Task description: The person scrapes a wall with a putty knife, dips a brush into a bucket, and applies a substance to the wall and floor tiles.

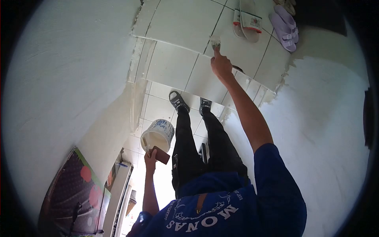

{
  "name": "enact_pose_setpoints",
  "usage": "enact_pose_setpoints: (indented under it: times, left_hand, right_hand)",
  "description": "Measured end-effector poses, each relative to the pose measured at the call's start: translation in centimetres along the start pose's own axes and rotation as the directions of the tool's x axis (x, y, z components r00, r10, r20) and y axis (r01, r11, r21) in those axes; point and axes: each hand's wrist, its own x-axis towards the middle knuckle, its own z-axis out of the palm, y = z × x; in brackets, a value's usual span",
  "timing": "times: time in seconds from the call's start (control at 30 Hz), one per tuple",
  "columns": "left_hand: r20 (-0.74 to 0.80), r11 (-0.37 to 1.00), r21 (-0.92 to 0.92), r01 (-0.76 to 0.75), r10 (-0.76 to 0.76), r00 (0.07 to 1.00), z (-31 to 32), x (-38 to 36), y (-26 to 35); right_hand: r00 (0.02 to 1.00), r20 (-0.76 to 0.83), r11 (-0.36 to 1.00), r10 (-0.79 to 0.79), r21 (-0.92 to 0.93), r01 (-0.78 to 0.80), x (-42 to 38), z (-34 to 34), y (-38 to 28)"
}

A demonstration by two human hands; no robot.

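Observation:
My right hand [222, 65] reaches out over the upper tiled step, closed around a small flat scraper-like tool [215, 40]. Its pale, wide end points away from me near the step's edge; the exact kind is hard to make out. Low at the left, my left hand [150, 161] is closed on a brown flat rectangular piece [161, 155]. That hand is beside the rim of a white bucket [162, 127] with blue print, tilted so that its pale inside shows. Whether the fingers also grip the bucket cannot be told.
Grey sandals are on my feet on the lower tiles [158, 103], below the step edge [173, 44]. White slides [248, 25] and lilac sandals [285, 29] lie on the upper floor. Patchy painted walls [316, 91] flank both sides. A dark patterned folded item [73, 193] leans at lower left.

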Motion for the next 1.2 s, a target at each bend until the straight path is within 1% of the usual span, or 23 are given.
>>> enact_pose_setpoints:
  times: [0.1, 0.13, 0.17, 0.23, 0.4, 0.5, 0.6, 0.7, 0.77, 0.8, 0.83, 0.87, 0.9, 0.93, 1.03, 1.1, 1.2]
  left_hand:
    - [-0.081, 0.999, -0.005, -0.049, 0.049, 0.996, 0.2, 0.0, -0.4]
    - [-0.024, 1.0, -0.021, -0.022, 0.022, 0.999, -0.2, -0.1, -0.3]
    - [-0.017, 1.0, -0.004, -0.02, 0.02, 1.0, -0.3, 0.0, -0.3]
    - [-0.014, 0.999, 0.034, -0.019, 0.019, 1.0, -0.8, -0.2, -0.1]
    - [-0.045, 1.0, -0.007, 0.01, -0.01, 0.999, -0.6, -0.4, 0.0]
    - [-0.018, 1.0, -0.015, -0.025, 0.025, 1.0, -0.9, 0.0, -0.9]
    - [-0.018, 1.0, -0.012, -0.014, 0.014, 1.0, -1.1, 0.2, -1.2]
    - [-0.008, 1.0, -0.014, -0.001, 0.001, 1.0, -1.1, 0.1, -1.0]
    - [-0.017, 1.0, -0.01, -0.001, 0.0, 1.0, -1.1, 0.2, -1.0]
    - [-0.021, 1.0, -0.007, 0.002, -0.002, 1.0, -1.2, 0.3, -1.2]
    - [-0.024, 1.0, -0.002, 0.011, -0.011, 1.0, -1.4, 0.1, -1.6]
    - [-0.025, 1.0, 0.0, 0.001, -0.001, 1.0, -1.7, 0.6, -2.8]
    - [-0.033, 1.0, 0.006, 0.021, -0.02, 0.999, -1.4, 0.4, -2.7]
    - [-0.039, 0.999, 0.014, 0.037, -0.037, 0.999, -1.1, 0.1, -1.8]
    - [-0.04, 0.998, 0.012, 0.061, -0.061, 0.997, -0.6, 0.2, -1.8]
    - [-0.017, 0.998, 0.008, 0.062, -0.062, 0.998, -0.2, 0.3, -1.8]
    - [-0.063, 1.0, 0.01, 0.026, -0.025, 0.998, 0.3, -0.4, -2.0]
  right_hand:
    - [0.999, -0.038, 1.0, -0.012, 0.003, 0.012, 0.2, 0.8, 0.0]
    - [0.999, -0.035, 1.0, 0.002, 0.024, -0.001, 0.5, 0.7, -0.2]
    - [0.999, -0.038, 0.999, 0.014, 0.042, -0.013, 1.4, 0.3, -0.6]
    - [0.999, -0.027, 0.998, 0.026, 0.061, -0.024, 1.4, 0.3, -0.8]
    - [1.0, 0.014, 0.999, 0.024, 0.034, -0.024, 1.1, 1.1, 0.0]
    - [0.999, -0.04, 0.998, 0.026, 0.064, -0.023, 2.6, 1.2, -0.6]
    - [0.997, -0.033, 0.997, -0.074, 0.018, 0.075, 1.3, 1.1, -0.4]
    - [0.977, 0.034, 0.976, -0.209, -0.056, 0.211, 0.9, 1.1, 2.3]
    - [0.939, 0.052, 0.932, -0.339, -0.116, 0.343, 1.7, 0.4, 5.1]
    - [0.932, 0.124, 0.918, -0.339, -0.173, 0.357, 2.4, -1.1, 5.5]
    - [0.904, 0.056, 0.88, -0.425, -0.206, 0.427, 3.0, -2.3, 6.3]
    - [0.884, 0.064, 0.859, -0.463, -0.213, 0.466, 4.4, -3.2, 6.7]
    - [0.864, 0.071, 0.837, -0.499, -0.218, 0.501, 5.5, -4.1, 6.9]
    - [0.834, 0.083, 0.818, -0.546, -0.163, 0.551, 5.6, -5.6, 6.2]
    - [0.832, 0.126, 0.8, -0.54, -0.23, 0.554, 7.6, -5.7, 3.9]
    - [0.825, 0.118, 0.802, -0.552, -0.197, 0.565, 8.9, -4.8, 3.0]
    - [0.822, 0.088, 0.801, -0.562, -0.191, 0.568, 8.5, -4.5, 3.0]
